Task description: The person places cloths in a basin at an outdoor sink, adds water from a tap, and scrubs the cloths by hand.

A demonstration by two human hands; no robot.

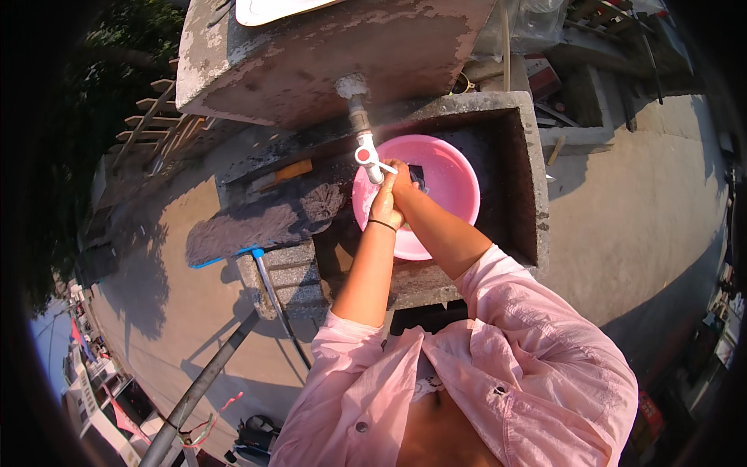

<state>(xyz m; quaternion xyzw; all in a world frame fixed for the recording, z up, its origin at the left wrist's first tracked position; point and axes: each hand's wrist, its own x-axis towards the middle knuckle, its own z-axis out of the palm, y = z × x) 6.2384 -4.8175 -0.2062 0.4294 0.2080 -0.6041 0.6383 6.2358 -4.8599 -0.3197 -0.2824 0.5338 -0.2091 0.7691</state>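
Observation:
A white plastic tap [366, 153] with a red disc sticks out from the concrete wall block over a pink plastic basin [452, 187]. Both hands are together just under and beside its spout. My left hand [385, 205], with a dark band at the wrist, lies against my right hand [402, 178], whose fingers are near the white lever. Whether anything is held between them is hidden. Dark wet cloth [416, 175] lies in the basin just behind my right hand. The basin stands inside a concrete trough sink [540, 192].
A grey mop head [268, 219] with a blue frame leans across the ribbed washboard [292, 274] at the sink's left; its metal pole [277, 303] runs toward me. An orange-handled brush [295, 170] lies behind it. A dark pole [204, 385] slants at lower left. A white tray [274, 9] sits on the block above.

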